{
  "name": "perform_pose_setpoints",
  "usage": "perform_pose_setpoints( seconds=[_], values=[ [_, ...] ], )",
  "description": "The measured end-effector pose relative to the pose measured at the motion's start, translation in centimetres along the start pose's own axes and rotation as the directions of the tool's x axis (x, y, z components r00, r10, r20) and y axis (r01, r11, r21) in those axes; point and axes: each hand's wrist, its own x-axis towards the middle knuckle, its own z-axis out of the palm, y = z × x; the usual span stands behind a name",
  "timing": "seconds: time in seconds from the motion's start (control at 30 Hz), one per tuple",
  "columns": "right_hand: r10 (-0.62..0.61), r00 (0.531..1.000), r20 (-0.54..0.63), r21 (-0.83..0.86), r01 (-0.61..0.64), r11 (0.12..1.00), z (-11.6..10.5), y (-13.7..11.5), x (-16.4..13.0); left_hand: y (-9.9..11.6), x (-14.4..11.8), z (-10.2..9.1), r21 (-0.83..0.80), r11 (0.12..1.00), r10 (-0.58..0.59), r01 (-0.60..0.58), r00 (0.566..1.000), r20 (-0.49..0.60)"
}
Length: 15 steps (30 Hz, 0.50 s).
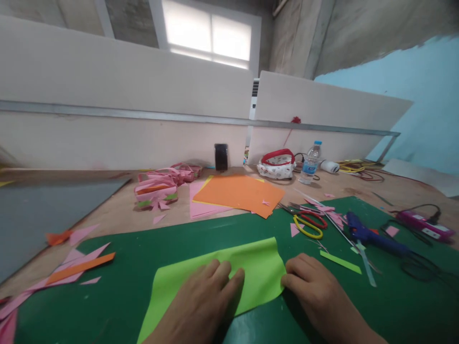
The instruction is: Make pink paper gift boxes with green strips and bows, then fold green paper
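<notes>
A bright green sheet of paper (251,272) lies on the dark green mat in front of me, its far edge curling up a little. My left hand (204,296) rests on top of the sheet, fingers stretched across it and slightly blurred. At the sheet's right edge, my right hand (315,286) pinches the paper between thumb and curled fingers. Beyond the right hand lie yellow-handled scissors (308,228) and red-handled scissors (317,219). A narrow green paper strip (340,262) is to the right of that hand.
Orange sheets (238,191) lie beyond the mat (143,248), beside pink paper pieces (158,186). A blue glue gun (373,239) with a cord lies right. Along the back stand a phone (221,156), a pouch (277,165) and a water bottle (310,163). Scraps (82,268) cover the left.
</notes>
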Motion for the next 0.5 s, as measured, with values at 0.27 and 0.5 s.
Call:
perform_pose_setpoints(
  seconds=[0.27, 0.5],
  values=[
    [0.042, 0.998, 0.037, 0.016, -0.042, 0.999, 0.1, 0.0, -0.3, -0.4, 0.6, -1.0, -0.182, 0.956, 0.215, -0.231, 0.971, -0.104],
    [0.065, 0.997, 0.050, 0.034, -0.067, 0.997, 0.0, 0.0, -0.5, 0.0, 1.4, -1.5, -0.335, 0.859, 0.318, -0.388, 0.916, -0.245]
  ],
)
